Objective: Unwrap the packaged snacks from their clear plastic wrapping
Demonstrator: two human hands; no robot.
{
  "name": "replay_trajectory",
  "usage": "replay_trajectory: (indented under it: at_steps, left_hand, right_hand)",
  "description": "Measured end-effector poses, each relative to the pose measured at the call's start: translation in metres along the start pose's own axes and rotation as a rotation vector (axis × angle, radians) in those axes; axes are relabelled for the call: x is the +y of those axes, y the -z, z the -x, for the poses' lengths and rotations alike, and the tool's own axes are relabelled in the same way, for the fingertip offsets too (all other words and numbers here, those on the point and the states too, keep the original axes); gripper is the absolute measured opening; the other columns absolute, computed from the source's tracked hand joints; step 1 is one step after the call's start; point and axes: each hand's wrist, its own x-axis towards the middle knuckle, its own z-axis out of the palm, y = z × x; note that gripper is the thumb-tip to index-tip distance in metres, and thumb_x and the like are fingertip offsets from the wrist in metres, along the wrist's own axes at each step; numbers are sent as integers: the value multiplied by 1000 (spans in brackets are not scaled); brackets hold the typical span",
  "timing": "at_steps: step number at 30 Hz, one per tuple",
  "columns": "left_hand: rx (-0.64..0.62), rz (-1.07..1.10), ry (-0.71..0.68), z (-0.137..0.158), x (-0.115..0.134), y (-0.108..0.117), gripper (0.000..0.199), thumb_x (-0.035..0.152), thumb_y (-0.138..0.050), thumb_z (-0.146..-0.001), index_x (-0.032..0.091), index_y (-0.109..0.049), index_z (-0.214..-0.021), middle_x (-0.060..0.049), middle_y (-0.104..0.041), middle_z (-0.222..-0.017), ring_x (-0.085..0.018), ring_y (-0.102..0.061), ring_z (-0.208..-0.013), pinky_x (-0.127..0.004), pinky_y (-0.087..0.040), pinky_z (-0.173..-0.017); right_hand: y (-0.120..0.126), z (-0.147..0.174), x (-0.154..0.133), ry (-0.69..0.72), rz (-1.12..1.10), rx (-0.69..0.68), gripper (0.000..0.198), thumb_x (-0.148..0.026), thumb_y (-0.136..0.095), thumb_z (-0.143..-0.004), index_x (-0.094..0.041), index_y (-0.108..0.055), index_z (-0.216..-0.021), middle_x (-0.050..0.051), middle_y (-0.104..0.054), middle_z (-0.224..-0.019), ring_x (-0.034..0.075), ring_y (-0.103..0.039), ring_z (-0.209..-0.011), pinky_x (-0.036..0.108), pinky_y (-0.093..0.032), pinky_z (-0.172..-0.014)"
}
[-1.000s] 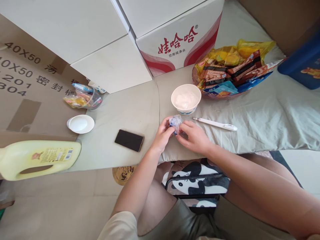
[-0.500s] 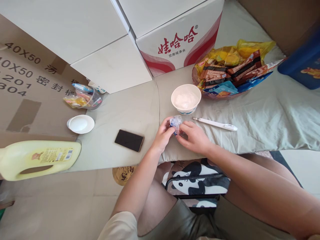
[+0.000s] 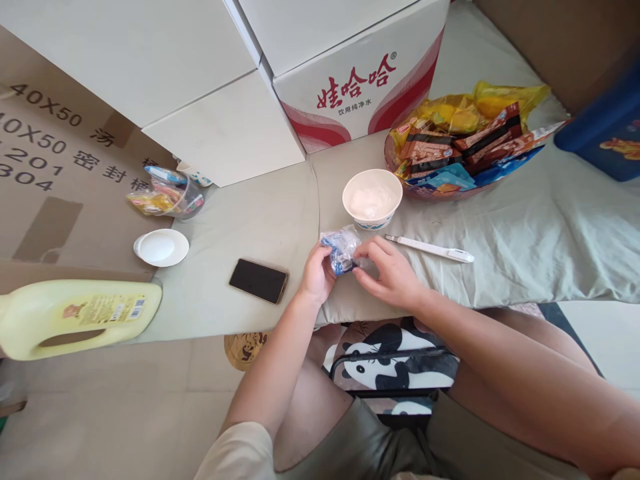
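Pale green cloth (image 3: 525, 227), creased on the right, covers the low surface in front of me, and white cartons (image 3: 210, 87) stacked at its far edge wall it in, one printed with red characters (image 3: 357, 83). Flattened brown cardboard (image 3: 45, 173) lies to the left under a yellow jug (image 3: 80, 317) on its side and a small white lid (image 3: 161, 247). Both my hands meet near the front edge of the cloth: my left hand (image 3: 316, 273) pinches a small clear-and-blue wrapper (image 3: 340, 248), and my right hand (image 3: 393, 273) has its fingertips closed on the wrapper's other end; what is inside it I cannot make out. Just beyond the wrapper stands a white bowl (image 3: 373, 198) with something pale in it, a white pen-like stick (image 3: 430, 249) lies beside my right hand, and a dark phone (image 3: 259, 281) rests flat to my left. A basket of snack packets (image 3: 460, 150) sits further back on the right.
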Motion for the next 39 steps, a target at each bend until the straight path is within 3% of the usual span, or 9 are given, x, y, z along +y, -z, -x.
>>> replay_trajectory:
  at_steps: [5, 10, 16, 19, 24, 28, 31, 36, 39]
  left_hand:
    - [71, 86, 72, -2, 5, 5, 22, 27, -58, -69, 16, -68, -85, -2, -72, -81, -17, -68, -76, -26, -53, -68]
    - [-21, -23, 163, -1, 4, 11, 21, 31, -59, -72, 16, -65, -85, -3, -69, -72, -21, -69, -74, -33, -56, -69]
    - [-55, -54, 146, -1, 6, 11, 20, 33, -59, -71, 17, -64, -82, -2, -66, -67, -17, -64, -61, -31, -55, -60]
    - [-41, -42, 140, 1, 7, 9, 22, 32, -61, -70, 16, -65, -84, -3, -70, -73, -17, -66, -64, -30, -56, -60]
    - [-38, -126, 81, 0, 4, 12, 28, 31, -64, -67, 16, -68, -90, -4, -73, -79, -20, -69, -73, -32, -57, -66]
    - [-151, -196, 106, 1, 4, 11, 32, 32, -66, -64, 15, -69, -91, -6, -74, -83, -26, -71, -84, -37, -58, -73]
    - [-222, -215, 150, 2, 4, 9, 33, 33, -67, -62, 14, -69, -89, -7, -74, -84, -29, -71, -89, -39, -58, -76]
    - [-159, -205, 102, 0, 3, 7, 33, 33, -68, -60, 15, -67, -87, -7, -74, -81, -29, -72, -90, -39, -57, -79]
    - [-100, -189, 63, -2, 2, 6, 36, 30, -68, -59, 16, -67, -92, -6, -74, -83, -28, -72, -92, -38, -57, -80]
  right_hand:
    - [3, -2, 2, -111, 0, 150, 24, -24, -60, -81, -21, -54, -104, 8, -62, -99, 22, -59, -86, 35, -48, -75]
    - [15, -8, -1, -331, -203, 24, 6, -26, -58, -81, -21, -55, -79, -3, -54, -63, 13, -48, -57, 26, -39, -56]
    - [19, -11, 2, -420, -497, -28, 15, -33, -62, -79, -21, -53, -82, -3, -51, -67, 11, -44, -58, 25, -36, -55]
    - [22, -11, 2, -394, -515, -31, 22, -33, -61, -81, -22, -53, -98, -3, -46, -70, 13, -43, -60, 26, -37, -56]
    - [24, -11, 0, -320, -383, 99, 42, -32, -64, -80, -25, -49, -118, -4, -39, -72, 15, -41, -62, 29, -39, -59]
    - [21, -13, 5, -493, -327, 315, 11, -28, -55, -87, -24, -52, -97, -4, -42, -68, 12, -41, -55, 28, -37, -54]
    - [20, -16, 13, -590, -429, 436, 6, -29, -50, -90, -25, -48, -95, -2, -50, -76, 12, -48, -55, 28, -41, -52]
    - [29, -15, 13, -474, -227, 562, 13, -26, -52, -88, -25, -47, -100, 7, -56, -101, 21, -60, -91, 37, -51, -79]
    - [33, -10, 8, -302, -52, 400, 18, -27, -54, -87, -24, -51, -104, 9, -60, -105, 25, -59, -100, 42, -48, -88]
